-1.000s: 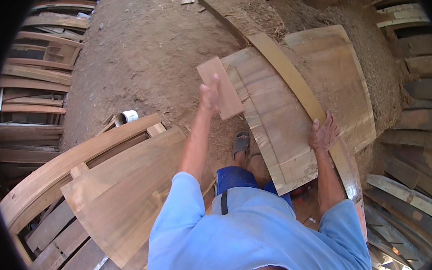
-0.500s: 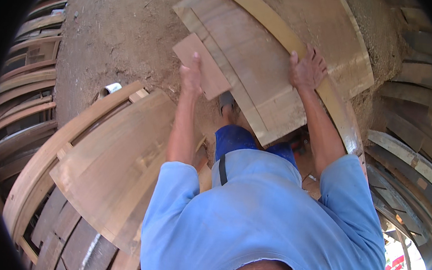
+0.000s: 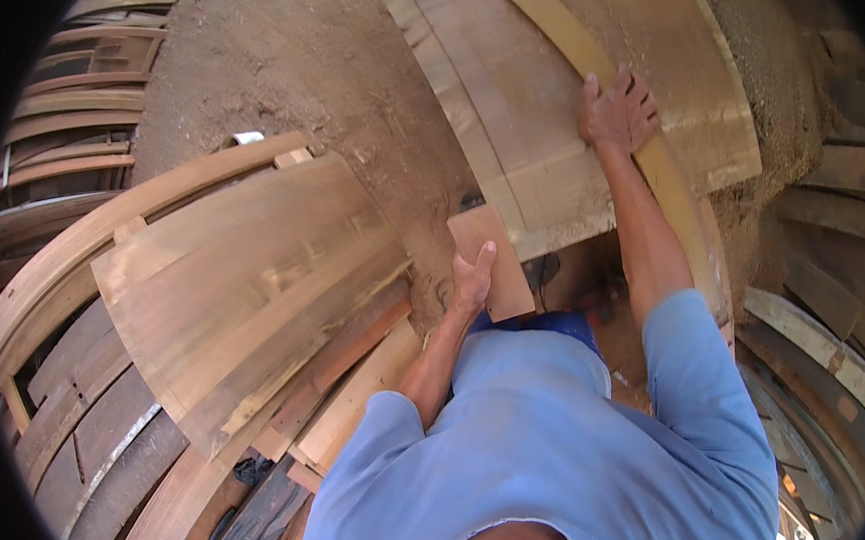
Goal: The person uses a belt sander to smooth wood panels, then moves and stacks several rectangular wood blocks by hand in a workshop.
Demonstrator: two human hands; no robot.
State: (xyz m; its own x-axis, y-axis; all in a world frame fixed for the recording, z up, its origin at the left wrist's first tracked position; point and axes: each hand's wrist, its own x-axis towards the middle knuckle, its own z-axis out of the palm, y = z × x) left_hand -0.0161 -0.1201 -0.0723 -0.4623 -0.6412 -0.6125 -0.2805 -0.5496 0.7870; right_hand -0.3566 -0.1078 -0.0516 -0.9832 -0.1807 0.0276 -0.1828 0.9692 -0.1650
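Observation:
A small rectangular wooden board (image 3: 503,260) is gripped in my left hand (image 3: 472,280), thumb on its upper face and the other fingers hidden beneath. It is near my body, by the near corner of a large plywood panel (image 3: 484,103). My right hand (image 3: 620,115) is on a long, narrow yellowish wooden strip (image 3: 569,39) that runs across the panel. Its thumb lies on one side and its bent fingers over the other, holding the strip against the panel.
To the left, another wide wooden panel (image 3: 253,257) lies beside a curved-looking wooden frame (image 3: 84,236). Loose planks (image 3: 364,386) rest near my left elbow. Stacked timber (image 3: 84,95) lines the left side, with more boards (image 3: 838,349) at right. The dirt floor (image 3: 297,50) shows between.
My left hand has drawn the small board toward my body and to the right, off the panel's left edge. My right hand stays at about the same place on the strip. The view has shifted slightly.

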